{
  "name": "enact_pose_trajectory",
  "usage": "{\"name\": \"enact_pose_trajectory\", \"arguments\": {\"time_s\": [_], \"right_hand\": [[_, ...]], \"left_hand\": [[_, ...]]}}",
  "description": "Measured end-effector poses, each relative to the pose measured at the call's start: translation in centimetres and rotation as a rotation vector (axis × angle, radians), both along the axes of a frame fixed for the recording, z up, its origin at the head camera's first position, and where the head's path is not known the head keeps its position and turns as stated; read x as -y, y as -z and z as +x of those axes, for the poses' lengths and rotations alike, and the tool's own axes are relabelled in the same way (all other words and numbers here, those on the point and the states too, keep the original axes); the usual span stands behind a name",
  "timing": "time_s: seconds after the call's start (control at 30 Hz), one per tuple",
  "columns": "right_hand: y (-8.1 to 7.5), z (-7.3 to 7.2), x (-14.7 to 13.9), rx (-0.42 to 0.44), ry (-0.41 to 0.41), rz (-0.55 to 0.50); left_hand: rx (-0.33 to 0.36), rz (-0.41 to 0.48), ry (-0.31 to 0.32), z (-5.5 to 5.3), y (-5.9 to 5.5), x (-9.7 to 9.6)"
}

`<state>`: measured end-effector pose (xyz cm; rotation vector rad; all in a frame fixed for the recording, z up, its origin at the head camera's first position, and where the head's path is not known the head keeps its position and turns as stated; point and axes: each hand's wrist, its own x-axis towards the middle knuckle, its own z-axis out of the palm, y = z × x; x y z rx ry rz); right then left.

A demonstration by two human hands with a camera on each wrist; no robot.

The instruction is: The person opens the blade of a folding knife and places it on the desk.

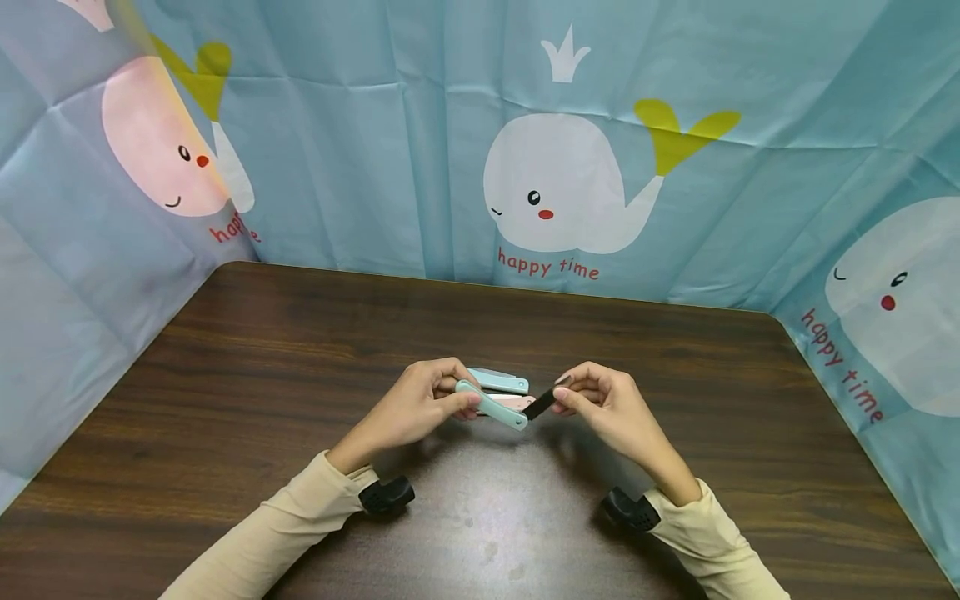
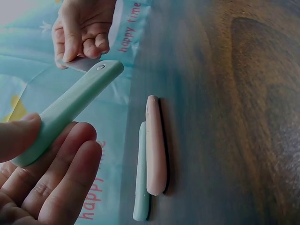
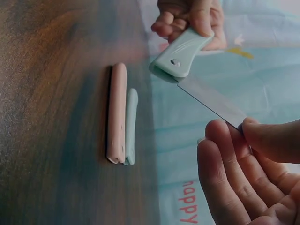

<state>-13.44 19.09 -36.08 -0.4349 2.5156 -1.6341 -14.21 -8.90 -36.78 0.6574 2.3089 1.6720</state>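
Note:
My left hand (image 1: pixel 408 412) pinches the mint-green handle of a folding knife (image 1: pixel 491 406) between thumb and fingers. Swung out from the handle's pivot end is the blade (image 3: pixel 211 101), whose far end my right hand (image 1: pixel 611 412) grips between thumb and fingertips. The knife is held up above the table, handle and blade forming a wide angle. Just behind it lie two more folding knives, a pink one (image 3: pixel 117 112) and a mint-green one (image 1: pixel 504 383), side by side. In the head view the raised knife partly covers the pink one.
The dark wood-grain table (image 1: pixel 225 400) spreads out around the hands. A light-blue curtain (image 1: pixel 337 167) printed with whales hangs along the table's far edge and sides. Each wrist bears a black camera, the left one (image 1: pixel 386 495) and the right one (image 1: pixel 630 508).

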Motion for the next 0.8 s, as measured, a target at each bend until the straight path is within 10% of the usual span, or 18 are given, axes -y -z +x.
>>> {"name": "enact_pose_trajectory", "arguments": {"time_s": [0.8], "right_hand": [[0.02, -0.4, -0.7, 0.003, 0.023, -0.061]], "left_hand": [[0.016, 0.261, -0.089, -0.9, -0.11, 0.9]]}}
